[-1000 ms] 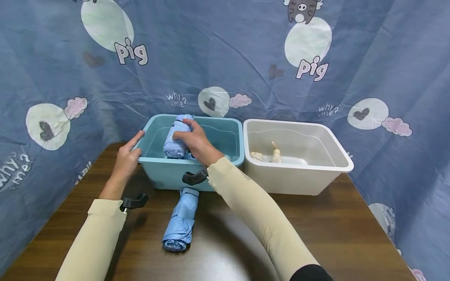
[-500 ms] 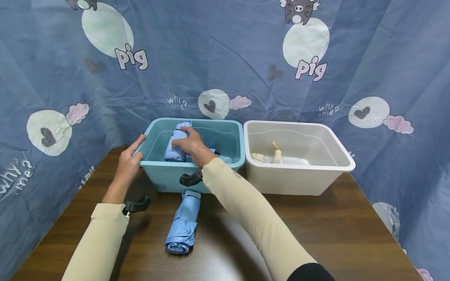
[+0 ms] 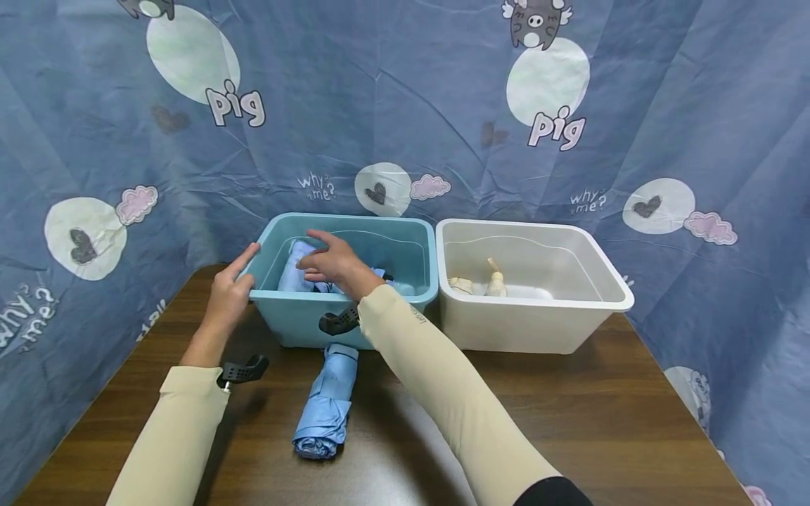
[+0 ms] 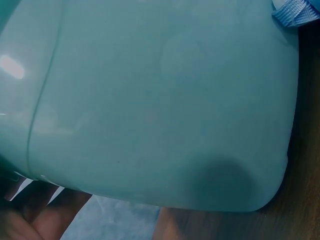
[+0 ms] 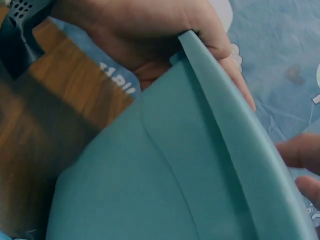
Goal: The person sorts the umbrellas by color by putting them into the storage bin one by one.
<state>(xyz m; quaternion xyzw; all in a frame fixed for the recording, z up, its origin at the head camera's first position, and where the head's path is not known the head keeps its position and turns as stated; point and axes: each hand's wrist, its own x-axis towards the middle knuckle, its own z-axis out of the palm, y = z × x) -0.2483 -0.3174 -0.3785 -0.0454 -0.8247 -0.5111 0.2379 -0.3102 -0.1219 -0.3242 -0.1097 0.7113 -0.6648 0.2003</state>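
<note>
My left hand grips the left rim of a teal plastic bin; in the right wrist view its fingers wrap that rim at the corner. Over the bin's left half, my right hand has its fingers spread and holds nothing. Just left of its fingertips, a rolled light-blue fabric bundle lies inside against the left wall. More blue fabric with a dark strap shows in the bin, partly hidden behind the right hand. Another rolled blue bundle lies on the table in front.
A white bin stands right beside the teal one. Inside it are a cream bottle-shaped thing with a thin top and a small cream item. The wooden table runs back to a blue printed curtain.
My right hand has let go of the rolled blue bundle, which now lies lower and further left in the teal bin. The left hand has stayed on the rim.
</note>
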